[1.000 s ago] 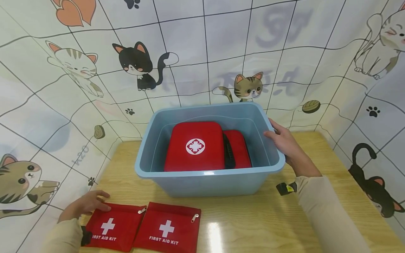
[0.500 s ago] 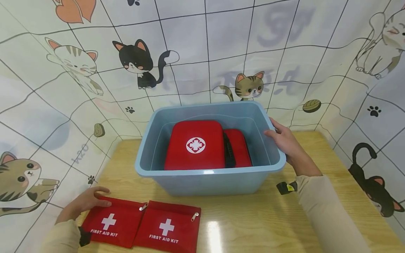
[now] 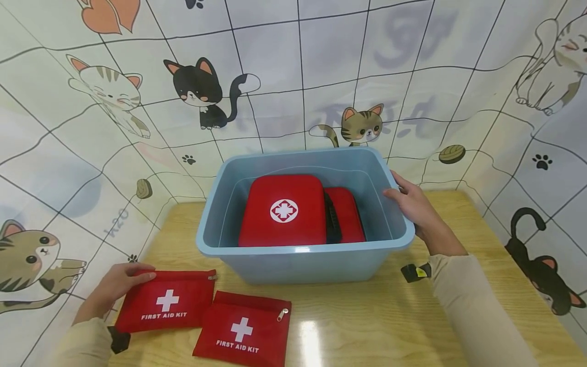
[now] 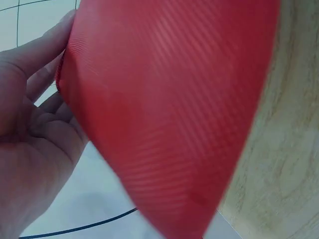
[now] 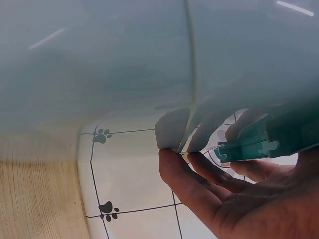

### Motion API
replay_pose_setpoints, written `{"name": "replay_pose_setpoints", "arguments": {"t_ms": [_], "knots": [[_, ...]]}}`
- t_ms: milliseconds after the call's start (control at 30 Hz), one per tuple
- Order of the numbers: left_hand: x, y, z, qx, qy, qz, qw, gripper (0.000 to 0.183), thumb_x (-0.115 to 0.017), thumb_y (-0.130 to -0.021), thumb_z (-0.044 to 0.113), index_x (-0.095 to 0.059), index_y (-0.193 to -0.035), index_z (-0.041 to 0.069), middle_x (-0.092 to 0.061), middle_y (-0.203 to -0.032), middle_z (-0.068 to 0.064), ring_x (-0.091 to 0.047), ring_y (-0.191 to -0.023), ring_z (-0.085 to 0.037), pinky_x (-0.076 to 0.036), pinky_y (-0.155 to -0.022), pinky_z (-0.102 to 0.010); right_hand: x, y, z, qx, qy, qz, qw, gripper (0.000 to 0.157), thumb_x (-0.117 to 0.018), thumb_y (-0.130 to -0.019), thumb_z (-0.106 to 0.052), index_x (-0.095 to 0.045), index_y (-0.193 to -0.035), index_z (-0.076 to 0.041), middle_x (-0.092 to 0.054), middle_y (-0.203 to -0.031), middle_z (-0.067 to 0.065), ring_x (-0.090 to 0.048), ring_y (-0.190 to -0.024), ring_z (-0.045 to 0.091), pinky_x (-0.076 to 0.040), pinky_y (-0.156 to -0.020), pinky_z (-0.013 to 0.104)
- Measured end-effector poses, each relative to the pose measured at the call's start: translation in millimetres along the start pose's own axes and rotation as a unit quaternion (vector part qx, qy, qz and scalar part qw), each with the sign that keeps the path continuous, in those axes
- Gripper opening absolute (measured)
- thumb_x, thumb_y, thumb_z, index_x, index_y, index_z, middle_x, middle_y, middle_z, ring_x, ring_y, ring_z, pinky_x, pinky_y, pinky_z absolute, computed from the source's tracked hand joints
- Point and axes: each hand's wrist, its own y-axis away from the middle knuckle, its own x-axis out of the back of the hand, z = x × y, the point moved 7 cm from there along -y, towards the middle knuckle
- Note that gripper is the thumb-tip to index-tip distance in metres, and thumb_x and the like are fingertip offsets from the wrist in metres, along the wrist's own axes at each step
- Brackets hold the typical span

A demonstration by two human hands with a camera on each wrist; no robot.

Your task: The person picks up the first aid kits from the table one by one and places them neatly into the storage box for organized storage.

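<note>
My left hand [image 3: 120,283] pinches the upper left corner of a red first aid pouch [image 3: 156,298], thumb in front and fingers behind. In the left wrist view the red pouch [image 4: 169,109] hangs from those fingers, tilted up off the wooden surface. A second red first aid pouch [image 3: 245,326] lies flat beside it, its zip pull at the upper right. My right hand [image 3: 415,206] grips the right rim of a blue plastic bin [image 3: 302,265], thumb inside; in the right wrist view its fingers [image 5: 184,174] are curled under the rim outside.
Inside the bin lie a large red first aid case [image 3: 284,229] with a white cross emblem and a smaller red case [image 3: 344,214] with a black strap. The wooden table [image 3: 357,326] meets a cat-patterned wall covering [image 3: 275,76] at the back and sides.
My left hand has raised its pouch and moved it slightly away from me, straightening it and baring the second pouch's left edge. The right hand and bin have stayed put.
</note>
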Motion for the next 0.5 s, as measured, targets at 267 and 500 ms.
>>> {"name": "replay_pose_setpoints", "arguments": {"t_ms": [267, 500], "knots": [[17.0, 1.2, -0.5, 0.015, 0.044, 0.056, 0.9973, 0.071, -0.065, -0.096, 0.039, -0.043, -0.139, -0.013, -0.059, -0.119, -0.033, -0.066, -0.08, -0.02, -0.061, -0.07, -0.038, 0.6, -1, 0, 0.002, -0.001, 0.0, 1.0, 0.066, -0.043, -0.105, -0.024, -0.007, -0.161, -0.027, -0.017, -0.163, 0.019, -0.029, -0.139, 0.052, -0.031, -0.103, 0.073], [31.1, 7.9, 8.2, 0.016, 0.094, 0.138, 0.9859, 0.072, -0.062, -0.097, 0.042, -0.043, -0.142, -0.011, -0.054, -0.13, -0.034, -0.069, -0.077, -0.016, -0.061, -0.071, -0.038, 0.2, -1, 1, -0.003, -0.001, 0.0, 1.0, 0.067, -0.043, -0.105, -0.024, -0.007, -0.16, -0.028, -0.017, -0.164, 0.017, -0.028, -0.14, 0.052, -0.03, -0.104, 0.073]]}}
